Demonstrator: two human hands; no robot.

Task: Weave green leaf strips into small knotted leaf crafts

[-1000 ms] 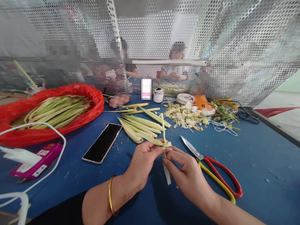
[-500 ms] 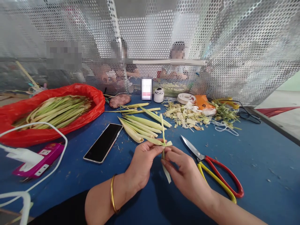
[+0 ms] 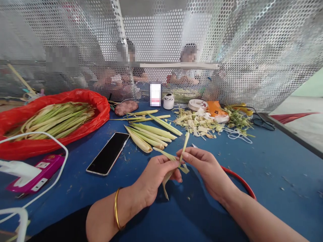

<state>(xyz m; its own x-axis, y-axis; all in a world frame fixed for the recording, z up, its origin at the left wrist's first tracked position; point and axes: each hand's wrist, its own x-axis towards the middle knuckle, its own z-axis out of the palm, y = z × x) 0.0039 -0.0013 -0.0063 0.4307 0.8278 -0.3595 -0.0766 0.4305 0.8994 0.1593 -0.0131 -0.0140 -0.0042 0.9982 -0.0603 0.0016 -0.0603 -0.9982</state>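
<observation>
Pale-green leaf strips (image 3: pixel 164 153) cross above the table (image 3: pixel 280 198), towards its near edge; our left hand (image 3: pixel 153 176) pinches them tight, while our right hand (image 3: pixel 207 169), fingertips closed, has just jumped from lower tail (image 3: pixel 165 191) to upright end (image 3: pixel 185 141), so the left steadies alone.

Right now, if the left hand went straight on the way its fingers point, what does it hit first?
Likely the right hand, whose fingertips sit just beyond the left hand, where both hold leaf strips. Depth between them is hard to judge from one view.
</observation>
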